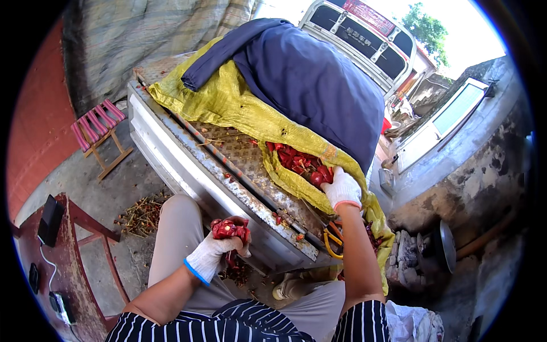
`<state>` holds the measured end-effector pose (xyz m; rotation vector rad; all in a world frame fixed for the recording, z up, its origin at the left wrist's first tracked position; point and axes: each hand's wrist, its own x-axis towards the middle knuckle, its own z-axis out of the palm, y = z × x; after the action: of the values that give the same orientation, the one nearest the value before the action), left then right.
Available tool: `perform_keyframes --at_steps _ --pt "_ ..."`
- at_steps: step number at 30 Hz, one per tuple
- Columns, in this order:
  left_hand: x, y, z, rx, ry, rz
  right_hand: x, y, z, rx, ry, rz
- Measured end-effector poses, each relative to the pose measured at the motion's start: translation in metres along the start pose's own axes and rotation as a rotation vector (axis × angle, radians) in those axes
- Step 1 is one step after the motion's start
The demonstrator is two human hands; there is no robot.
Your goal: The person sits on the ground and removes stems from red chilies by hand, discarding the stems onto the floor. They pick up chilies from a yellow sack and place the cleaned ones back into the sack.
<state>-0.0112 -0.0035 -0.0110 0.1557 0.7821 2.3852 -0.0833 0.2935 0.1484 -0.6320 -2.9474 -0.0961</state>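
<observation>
My left hand (218, 250), in a white knit glove with a blue cuff, is closed around a bunch of dried red chili peppers (230, 229) above my knee. My right hand (343, 188), gloved in white with a pinkish cuff, reaches into the mouth of a yellow woven sack (239, 107). Its fingertips are at the red peppers (299, 160) inside and are partly hidden, so their grip is unclear. The sack lies on a worn metal truck bed (252, 164). Below my right wrist are orange-yellow handles (332, 241), apparently of scissors, partly covered by my forearm.
A dark blue jacket (307, 81) covers the sack. The tailgate (183, 158) stands before my knees. Pepper stems (143, 213) lie on the concrete floor. At left are a folding stool (98, 124) and a wooden bench (68, 273) with devices. A round metal lid (447, 246) stands at right.
</observation>
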Motion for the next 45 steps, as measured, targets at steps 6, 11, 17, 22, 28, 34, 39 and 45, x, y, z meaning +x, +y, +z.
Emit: perform_keyframes --at_steps 6,11,17,22,28,34,39,45 --pt "0.0 0.006 0.0 -0.027 -0.021 -0.084 -0.017 0.022 0.022 0.573 0.126 -0.053" --pt "0.0 -0.004 -0.02 -0.014 -0.064 -0.029 -0.084 -0.013 -0.016 1.121 -0.114 0.037" --pt "-0.009 0.006 0.01 -0.049 -0.046 0.028 -0.161 -0.06 0.011 1.378 -0.526 0.05" --pt "-0.016 0.005 0.001 0.008 0.018 0.015 -0.188 -0.086 0.062 1.366 -0.526 -0.017" --pt "-0.013 0.006 0.0 0.007 0.068 0.023 -0.183 -0.079 0.047 0.736 -0.112 -0.577" --pt "-0.002 -0.011 -0.023 0.049 -0.015 0.061 -0.154 -0.077 0.015 0.979 -0.283 -0.405" --pt "-0.004 -0.008 -0.019 0.042 -0.07 0.025 -0.146 -0.082 0.013 1.085 -0.62 -0.358" --pt "0.005 -0.012 -0.038 0.304 -0.165 -0.027 -0.157 -0.087 0.037 0.819 0.073 -0.814"
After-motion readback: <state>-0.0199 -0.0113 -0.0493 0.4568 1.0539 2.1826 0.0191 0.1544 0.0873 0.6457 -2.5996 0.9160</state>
